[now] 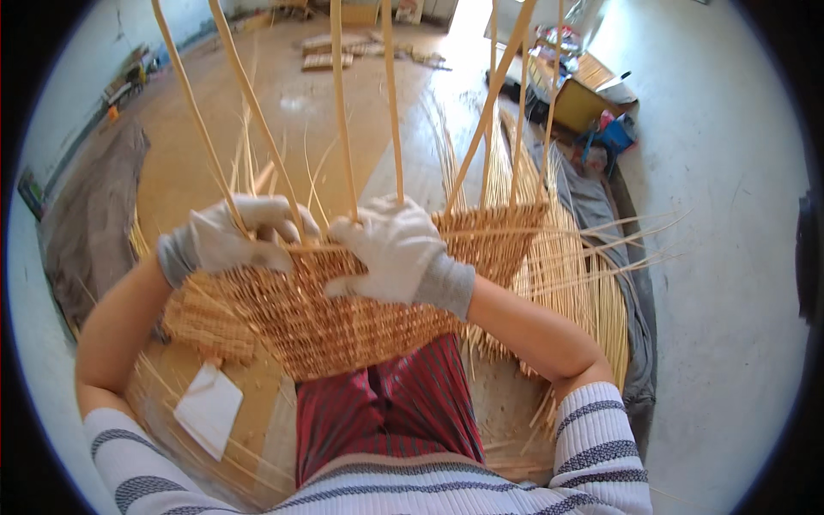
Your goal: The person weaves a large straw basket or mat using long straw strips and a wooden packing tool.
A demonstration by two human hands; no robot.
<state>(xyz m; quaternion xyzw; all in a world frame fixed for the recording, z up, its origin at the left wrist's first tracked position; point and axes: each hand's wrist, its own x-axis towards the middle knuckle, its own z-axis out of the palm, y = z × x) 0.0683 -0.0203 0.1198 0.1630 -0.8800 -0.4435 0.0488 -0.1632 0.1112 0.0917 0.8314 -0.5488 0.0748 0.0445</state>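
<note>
A half-woven wicker basket [369,330] stands tilted in front of my lap, its tall bare stakes [343,112] rising from the upper edge. My left hand [236,233], in a white glove with a grey cuff, is closed on the upper edge at the left, fingers curled beside a stake. My right hand [390,249], gloved alike, grips the upper edge near the middle, fingertips over it and thumb on the near side. A pale willow rod [313,248] runs along the edge between both hands. Loose rod ends [635,225] stick out to the right.
A large bundle of peeled rods [566,292] lies on grey cloth [635,343] at the right. More dark cloth [94,215] lies at the left. A white sheet [210,410] is on the floor near my left elbow. Boxes and clutter [584,107] stand far right.
</note>
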